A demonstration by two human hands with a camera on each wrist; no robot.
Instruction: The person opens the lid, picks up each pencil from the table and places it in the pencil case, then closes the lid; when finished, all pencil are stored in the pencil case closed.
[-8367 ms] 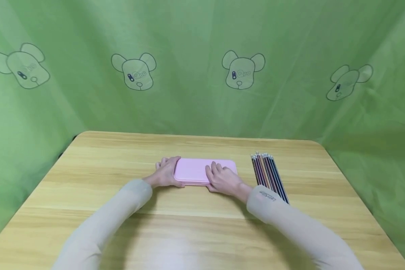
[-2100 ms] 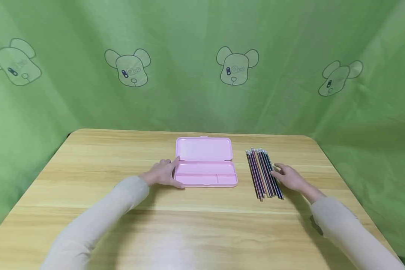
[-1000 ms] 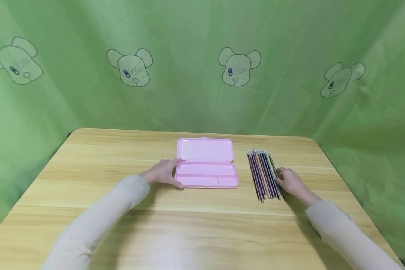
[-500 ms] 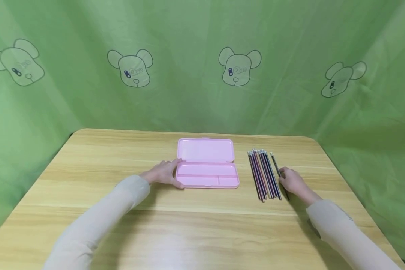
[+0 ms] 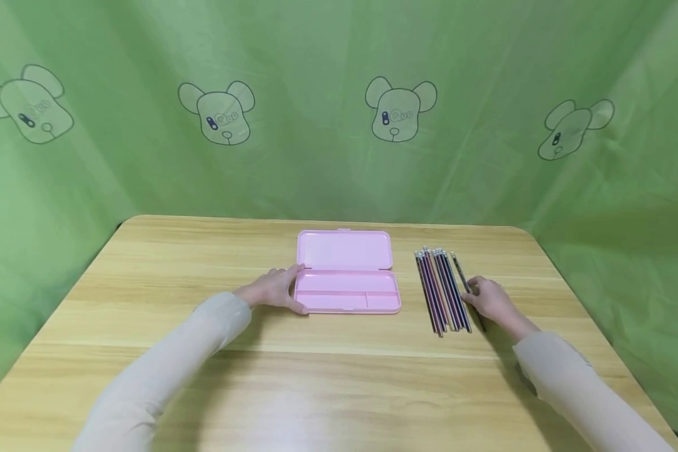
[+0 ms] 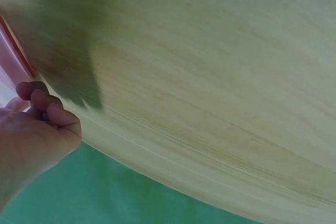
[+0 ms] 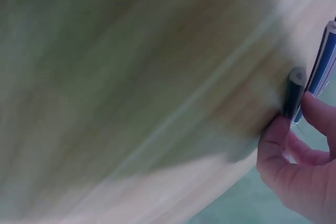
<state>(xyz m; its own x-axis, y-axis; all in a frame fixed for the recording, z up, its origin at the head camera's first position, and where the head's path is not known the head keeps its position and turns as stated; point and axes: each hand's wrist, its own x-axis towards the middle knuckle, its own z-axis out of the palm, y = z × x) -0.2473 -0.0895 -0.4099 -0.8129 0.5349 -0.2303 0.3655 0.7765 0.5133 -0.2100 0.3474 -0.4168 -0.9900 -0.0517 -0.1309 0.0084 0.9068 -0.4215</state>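
On the wood-grain counter (image 5: 316,389), I have the left hand (image 5: 274,290) gripping the left end of the pink pencil case (image 5: 347,282), its lid (image 5: 344,250) laid back. With the right hand (image 5: 490,300) I pinch one dark pencil (image 5: 459,270), just right of the white-tipped pencils (image 5: 442,292) lying beside the case.

The left sleeve (image 5: 164,370) and right sleeve (image 5: 584,392) are showing pale grey-beige cloth and reaching the wrists. The left one is creasing softly; the right one is carrying a small dark marking (image 5: 584,362). The left hand (image 5: 271,290) and right hand (image 5: 490,302) are appearing bare.
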